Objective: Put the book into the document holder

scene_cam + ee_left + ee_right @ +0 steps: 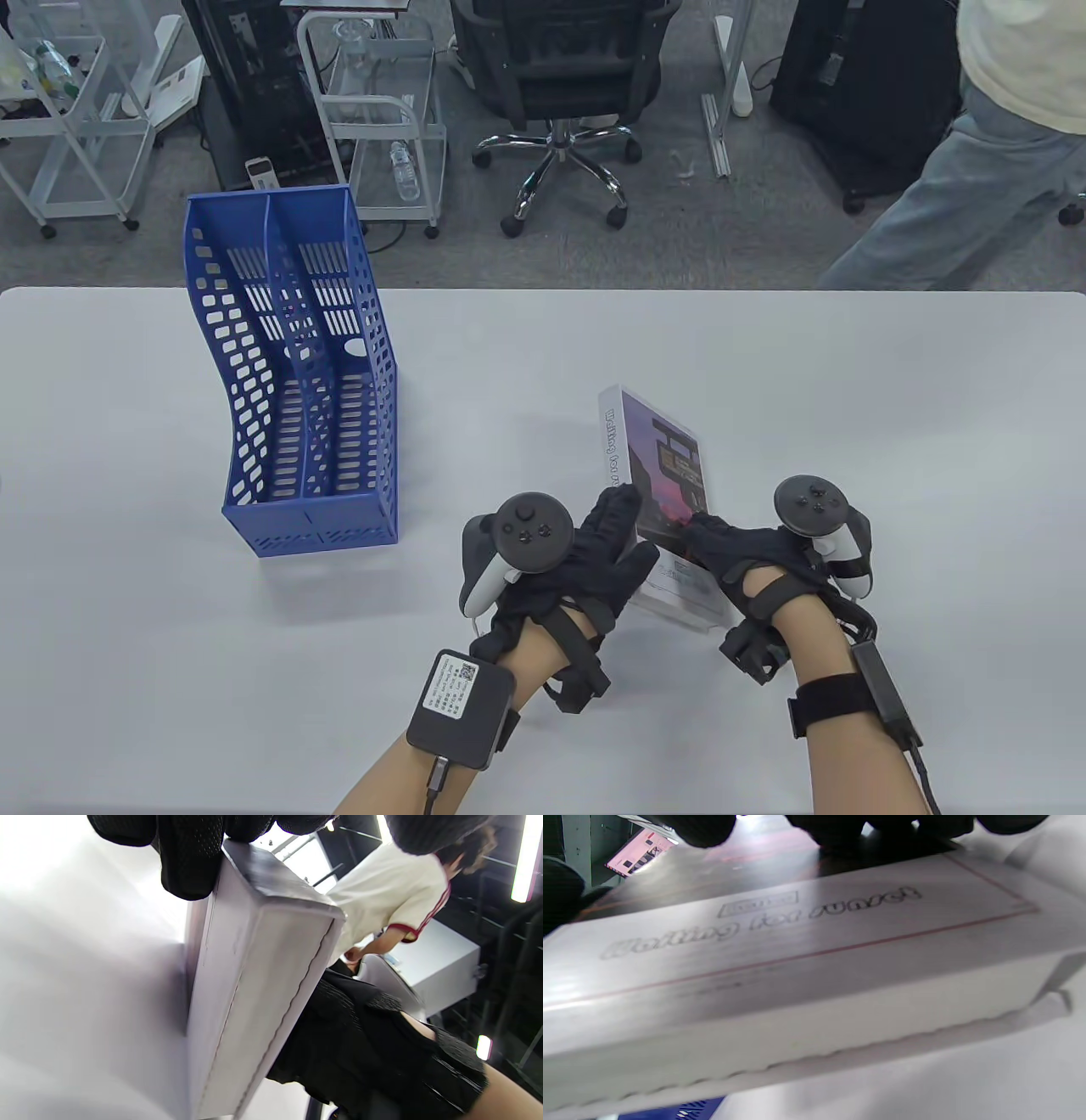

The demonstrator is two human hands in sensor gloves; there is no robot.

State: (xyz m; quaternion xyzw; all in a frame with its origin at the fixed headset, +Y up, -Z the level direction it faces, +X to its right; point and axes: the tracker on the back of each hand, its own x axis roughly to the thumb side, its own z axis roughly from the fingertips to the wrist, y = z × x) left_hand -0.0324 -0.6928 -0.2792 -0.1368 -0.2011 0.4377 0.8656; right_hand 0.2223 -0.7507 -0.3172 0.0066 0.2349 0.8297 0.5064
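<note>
The book (657, 463), white with a dark pictured cover, lies right of the table's middle, its spine side tipped up. My left hand (615, 543) grips it at the spine edge; in the left wrist view the fingers (191, 861) hook over the top of the book (254, 963). My right hand (721, 548) holds the near end of the cover; in the right wrist view its fingertips (840, 827) sit on top of the book (797, 955). The blue perforated document holder (297, 373) stands upright and empty at the left, apart from both hands.
The white table (764, 356) ends at a far edge, behind which stand an office chair (564, 76), wire carts (382, 110) and a person (959, 170). A corner of the blue holder (678, 1109) shows under the book in the right wrist view.
</note>
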